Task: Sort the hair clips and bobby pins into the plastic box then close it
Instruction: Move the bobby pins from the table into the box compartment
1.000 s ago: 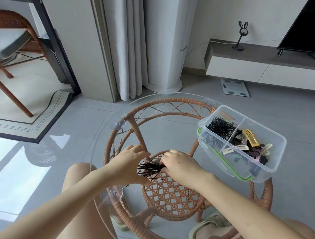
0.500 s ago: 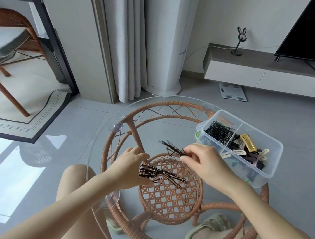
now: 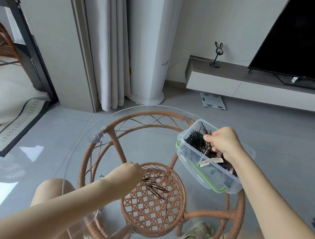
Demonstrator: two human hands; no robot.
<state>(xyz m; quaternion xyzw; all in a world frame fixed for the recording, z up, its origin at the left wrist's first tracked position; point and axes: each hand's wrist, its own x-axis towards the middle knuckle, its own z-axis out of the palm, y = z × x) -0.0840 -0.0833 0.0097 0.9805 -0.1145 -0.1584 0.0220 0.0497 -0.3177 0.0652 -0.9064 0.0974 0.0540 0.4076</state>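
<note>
Head view: a round clear glass tabletop [image 3: 86, 131] lies on a woven brown rattan frame [image 3: 115, 146]. At the tabletop's right edge stands a clear rectangular plastic box [image 3: 188, 155], open and split by a divider into 2 compartments. It sits on its clear lid [image 3: 217, 189], which has a green seal.

The right hand [image 3: 225, 143] is over the box's left compartment. Its thumb and fingers are curled and pinch a small bunch of black metal bobby pins [image 3: 205, 130], whose ends stick up past the fingertips. Below them a heap of pins [image 3: 195, 141] fills that compartment. The right compartment holds flat cream, pink and dark hair clips [image 3: 216, 160], partly hidden by the wrist.

The left hand [image 3: 128, 172] rests on the glass near the tabletop's middle, its fingers curled over the near ends of a loose scatter of pins [image 3: 156, 186] that fans out to the right. The fingertips are hidden, so I cannot tell whether this hand pinches those pins or only presses on them. 1 stray pin [image 3: 102, 176] lies just beside the left forearm, toward the tabletop's left edge.
</note>
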